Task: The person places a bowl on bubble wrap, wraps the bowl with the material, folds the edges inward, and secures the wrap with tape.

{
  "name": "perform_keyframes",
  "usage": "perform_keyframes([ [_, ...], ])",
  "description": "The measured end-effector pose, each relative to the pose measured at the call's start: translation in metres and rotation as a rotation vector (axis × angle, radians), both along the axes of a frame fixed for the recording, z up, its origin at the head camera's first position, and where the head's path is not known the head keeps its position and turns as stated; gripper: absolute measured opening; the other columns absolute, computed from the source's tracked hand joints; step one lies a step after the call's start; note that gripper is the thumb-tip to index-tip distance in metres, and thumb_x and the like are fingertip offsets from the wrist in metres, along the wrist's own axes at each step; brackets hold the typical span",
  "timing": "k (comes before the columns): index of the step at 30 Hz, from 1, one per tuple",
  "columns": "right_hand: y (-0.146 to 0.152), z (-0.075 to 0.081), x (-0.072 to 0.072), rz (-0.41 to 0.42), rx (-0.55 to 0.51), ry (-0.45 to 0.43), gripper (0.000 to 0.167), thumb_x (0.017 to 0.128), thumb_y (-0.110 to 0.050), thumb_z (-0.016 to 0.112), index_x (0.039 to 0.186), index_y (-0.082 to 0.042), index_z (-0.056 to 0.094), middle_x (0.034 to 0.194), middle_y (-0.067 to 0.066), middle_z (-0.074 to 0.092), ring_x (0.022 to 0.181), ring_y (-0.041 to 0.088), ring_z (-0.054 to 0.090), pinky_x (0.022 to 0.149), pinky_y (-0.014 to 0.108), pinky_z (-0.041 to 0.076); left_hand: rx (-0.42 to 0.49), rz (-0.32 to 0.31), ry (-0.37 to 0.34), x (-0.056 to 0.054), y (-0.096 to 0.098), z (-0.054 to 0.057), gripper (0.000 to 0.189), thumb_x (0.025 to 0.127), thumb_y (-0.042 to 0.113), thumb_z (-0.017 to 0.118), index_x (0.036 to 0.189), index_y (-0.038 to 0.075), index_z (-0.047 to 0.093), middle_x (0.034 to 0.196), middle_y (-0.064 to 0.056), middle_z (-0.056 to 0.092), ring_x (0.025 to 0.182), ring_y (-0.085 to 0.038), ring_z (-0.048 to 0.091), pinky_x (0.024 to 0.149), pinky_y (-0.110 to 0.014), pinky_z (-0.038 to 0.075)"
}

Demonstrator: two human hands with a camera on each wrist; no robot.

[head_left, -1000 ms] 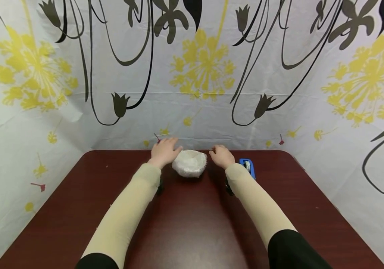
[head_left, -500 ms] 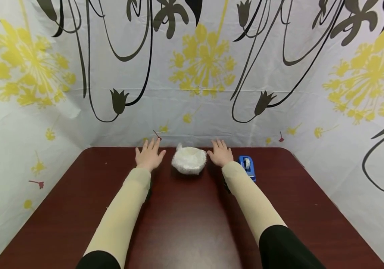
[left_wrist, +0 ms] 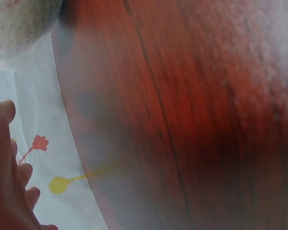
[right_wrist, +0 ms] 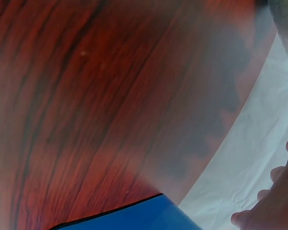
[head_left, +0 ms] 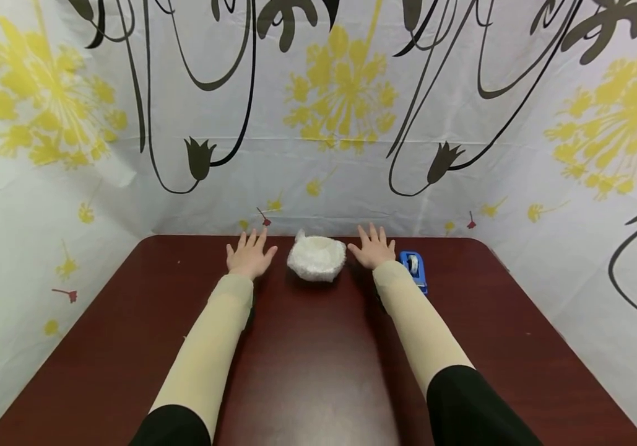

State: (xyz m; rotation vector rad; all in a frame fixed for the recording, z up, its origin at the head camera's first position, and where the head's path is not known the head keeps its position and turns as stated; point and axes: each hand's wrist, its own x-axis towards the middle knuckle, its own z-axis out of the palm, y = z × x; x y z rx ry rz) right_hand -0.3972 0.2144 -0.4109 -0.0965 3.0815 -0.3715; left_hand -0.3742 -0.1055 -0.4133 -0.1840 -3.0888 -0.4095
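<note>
A bundle in bubble wrap [head_left: 317, 259], whitish and roundish with a small tuft at its upper left, sits at the far side of the table between both hands. To its left, my left hand [head_left: 249, 255] has its fingers spread and holds nothing. My right hand [head_left: 374, 247] is on the other side, fingers also spread, a little apart from the bundle. Part of the wrapped bundle [left_wrist: 21, 28] shows in the upper left of the left wrist view. Just right of the right hand lies a blue tape dispenser [head_left: 414, 271] with a roll of tape, partly behind the forearm.
The dark red-brown wooden table [head_left: 312, 359] has rounded far corners. A white cloth backdrop [head_left: 240, 204] with yellow and dark floral print stands right behind its far edge and along both sides.
Both hands have drawn away from the bundle and spread their fingers, the left moving farther left. The bundle stays in place, its tuft now visible. The head view has tilted slightly down.
</note>
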Motion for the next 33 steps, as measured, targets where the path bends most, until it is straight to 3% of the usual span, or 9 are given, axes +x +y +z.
perform_keyframes([
  [9,0.01,0.0,0.003,-0.005,-0.038,-0.034,0.071,0.102,-0.055,0.027,0.158,-0.018,0.004,0.161,0.014,-0.009,0.144,0.039,-0.013,0.111,0.065,-0.001,-0.019,0.009,-0.017,0.002,0.005,-0.002,0.066,0.102,0.055,0.026,0.158,0.025,0.006,0.162,-0.009,0.006,0.147,-0.033,-0.001,0.111,-0.065,0.0],
  [23,0.016,0.002,0.0,0.029,-0.081,-0.011,0.076,0.101,-0.055,0.033,0.157,-0.017,0.0,0.16,0.016,-0.014,0.144,0.039,-0.015,0.112,0.064,-0.001,-0.042,0.037,0.033,-0.005,-0.006,-0.002,0.067,0.102,0.056,0.027,0.158,0.027,0.004,0.162,-0.01,0.004,0.147,-0.034,-0.003,0.111,-0.065,-0.004],
  [28,0.008,0.002,0.008,0.034,-0.071,0.046,0.075,0.101,-0.052,0.037,0.158,-0.016,0.003,0.16,0.017,-0.008,0.145,0.039,-0.011,0.112,0.064,0.001,-0.053,0.028,0.038,-0.003,-0.009,-0.002,0.067,0.101,0.057,0.027,0.157,0.027,0.003,0.162,-0.01,0.004,0.147,-0.034,-0.004,0.111,-0.065,-0.003],
  [33,0.001,0.005,0.023,0.048,-0.058,0.102,0.075,0.101,-0.051,0.04,0.158,-0.017,0.007,0.161,0.015,-0.005,0.146,0.037,-0.007,0.112,0.063,0.002,-0.067,0.004,0.097,0.007,-0.011,0.0,0.067,0.101,0.057,0.027,0.157,0.028,0.005,0.162,-0.01,0.006,0.147,-0.034,-0.001,0.111,-0.065,-0.004],
])
